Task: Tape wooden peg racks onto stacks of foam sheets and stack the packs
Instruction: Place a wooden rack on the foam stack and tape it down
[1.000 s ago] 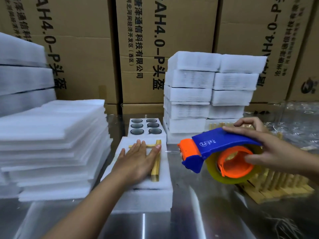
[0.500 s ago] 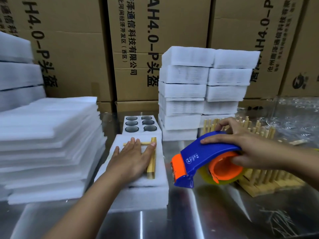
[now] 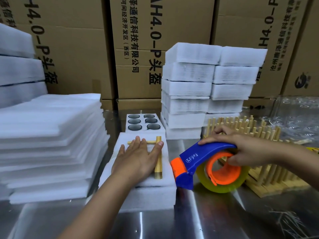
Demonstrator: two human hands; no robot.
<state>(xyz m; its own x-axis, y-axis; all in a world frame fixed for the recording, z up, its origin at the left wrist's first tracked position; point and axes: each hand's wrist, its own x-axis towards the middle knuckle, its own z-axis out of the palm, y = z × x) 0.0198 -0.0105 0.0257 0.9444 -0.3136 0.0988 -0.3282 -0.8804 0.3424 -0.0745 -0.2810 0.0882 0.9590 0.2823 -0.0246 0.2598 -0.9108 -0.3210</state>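
Observation:
A wooden peg rack lies flat on a stack of white foam sheets at the table's middle. My left hand presses flat on the rack, fingers straight, hiding most of it. My right hand grips a blue and orange tape dispenser with a yellowish tape roll, its orange nose down at the stack's right side. Finished white foam packs stand piled at the back.
A tall pile of loose foam sheets fills the left. A foam block with six round holes sits behind the stack. Wooden peg racks stand upright at the right, under my right arm. Cardboard boxes wall the back.
My right hand has brought the tape dispenser down and left, from above the table to the right side of the foam stack. My left hand stays pressed on the rack.

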